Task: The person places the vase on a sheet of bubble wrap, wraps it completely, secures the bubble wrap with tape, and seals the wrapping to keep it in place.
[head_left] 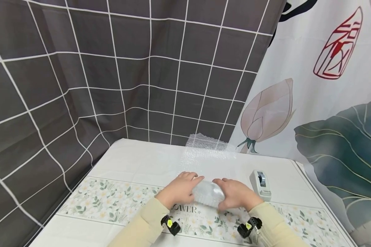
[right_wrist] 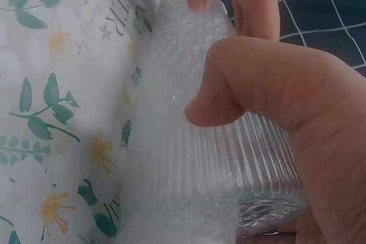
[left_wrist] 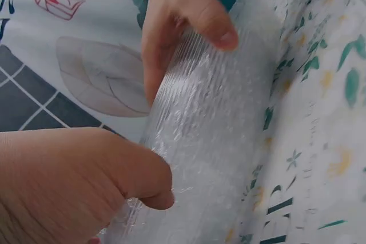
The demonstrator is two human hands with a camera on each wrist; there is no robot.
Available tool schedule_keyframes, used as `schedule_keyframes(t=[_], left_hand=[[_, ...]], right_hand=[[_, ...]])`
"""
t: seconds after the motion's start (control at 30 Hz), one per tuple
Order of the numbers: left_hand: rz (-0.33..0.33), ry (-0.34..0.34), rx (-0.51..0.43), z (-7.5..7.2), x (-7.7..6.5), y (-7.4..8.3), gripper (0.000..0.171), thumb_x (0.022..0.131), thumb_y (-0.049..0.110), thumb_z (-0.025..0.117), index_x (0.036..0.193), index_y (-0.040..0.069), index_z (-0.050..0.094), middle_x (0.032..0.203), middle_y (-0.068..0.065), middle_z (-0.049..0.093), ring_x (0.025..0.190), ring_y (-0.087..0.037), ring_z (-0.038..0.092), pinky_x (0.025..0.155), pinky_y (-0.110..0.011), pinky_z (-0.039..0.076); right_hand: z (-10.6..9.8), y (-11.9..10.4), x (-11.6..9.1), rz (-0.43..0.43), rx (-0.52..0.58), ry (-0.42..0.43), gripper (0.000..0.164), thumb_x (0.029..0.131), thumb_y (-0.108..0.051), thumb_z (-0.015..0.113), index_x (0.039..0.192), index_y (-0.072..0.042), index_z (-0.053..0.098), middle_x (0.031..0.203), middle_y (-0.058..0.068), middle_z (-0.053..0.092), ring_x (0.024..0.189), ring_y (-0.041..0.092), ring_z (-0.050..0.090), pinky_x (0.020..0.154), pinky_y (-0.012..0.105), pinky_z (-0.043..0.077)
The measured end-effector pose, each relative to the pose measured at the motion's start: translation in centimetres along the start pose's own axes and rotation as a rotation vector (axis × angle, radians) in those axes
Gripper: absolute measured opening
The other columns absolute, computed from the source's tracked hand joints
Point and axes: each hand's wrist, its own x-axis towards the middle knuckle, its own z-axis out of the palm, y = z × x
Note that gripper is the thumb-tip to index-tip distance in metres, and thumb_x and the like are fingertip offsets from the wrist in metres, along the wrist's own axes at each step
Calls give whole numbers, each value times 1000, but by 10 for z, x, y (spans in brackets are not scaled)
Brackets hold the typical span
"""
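Observation:
A ribbed, see-through, cup-like piece [head_left: 208,193] lies on its side on the table, with bubble wrap [left_wrist: 211,130] around it. My left hand [head_left: 180,188] grips its left end, the thumb pressing on the near face. At the other end my right hand [head_left: 235,193] holds it the same way, thumb on top and fingers behind. One end of the ribbed piece [right_wrist: 266,210] shows past the wrap in the right wrist view. From under the hands, a flat sheet of bubble wrap [head_left: 207,156] stretches toward the back of the table. Most fingertips behind the bundle are hidden.
To the right of my right hand stands a white tape dispenser [head_left: 261,185]. A floral strip crosses the white tabletop [head_left: 136,156]. Behind the table hang a dark checked curtain [head_left: 160,72] and a white cloth with plant prints [head_left: 296,61].

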Motion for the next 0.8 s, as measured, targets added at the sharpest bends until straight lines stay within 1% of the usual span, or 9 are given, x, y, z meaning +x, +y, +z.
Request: schedule_keyframes(t=[0.03,0.13,0.23,0.33,0.4,0.5,0.6,0.7,0.8], left_hand=[[15,11,13,1,-2,2,77,85,17,65,157,18,38,152,-7,45,142,-24,41,122,-42,27],[64,48,46,3,-7,10,82,83,23,69,158,17,35,155,-10,39,144,-25,37,122,-46,25],[103,74,98,6,-12,22,90,81,37,71,159,15,31,157,-12,35,145,-27,34,122,-48,25],[110,74,137,9,-16,33,96,80,46,71,160,13,28,159,-14,32,147,-30,32,122,-50,24],[98,55,147,13,-16,38,101,79,50,72,161,13,25,161,-16,29,149,-33,29,122,-51,23],[74,44,168,18,-15,40,108,77,53,74,162,13,22,163,-17,26,150,-34,26,123,-53,21],[48,49,198,24,-12,39,112,75,52,75,163,16,17,163,-16,26,150,-34,26,122,-55,20],[40,77,238,28,-9,36,113,73,51,78,164,20,16,161,-12,30,148,-31,30,121,-56,21],[48,123,260,32,-7,32,113,72,50,82,163,24,20,155,-8,36,143,-28,36,120,-54,26]], right_hand=[[0,0,0,6,14,-9,92,56,-34,77,139,-2,55,115,17,68,98,34,68,85,51,56],[-1,1,-1,24,51,-44,90,58,-31,75,139,0,54,120,20,68,107,38,66,90,54,54],[-2,3,1,24,83,-67,88,59,-29,73,139,2,53,121,19,68,110,38,65,93,54,53],[-3,6,4,8,121,-86,85,61,-27,71,138,4,54,121,17,69,109,35,66,94,52,53],[-3,7,5,5,145,-95,83,61,-26,71,137,4,55,120,16,69,108,34,66,94,52,53],[-4,7,5,31,188,-121,81,62,-25,70,137,3,55,121,16,69,110,35,65,97,53,52],[-4,7,5,67,216,-149,81,63,-24,69,138,2,55,124,16,67,115,37,63,100,55,50],[-5,5,4,94,240,-172,83,63,-24,69,140,1,54,126,16,66,118,37,61,102,56,48],[-5,5,4,113,263,-192,85,63,-25,68,143,0,52,128,15,66,119,36,61,102,56,48]])
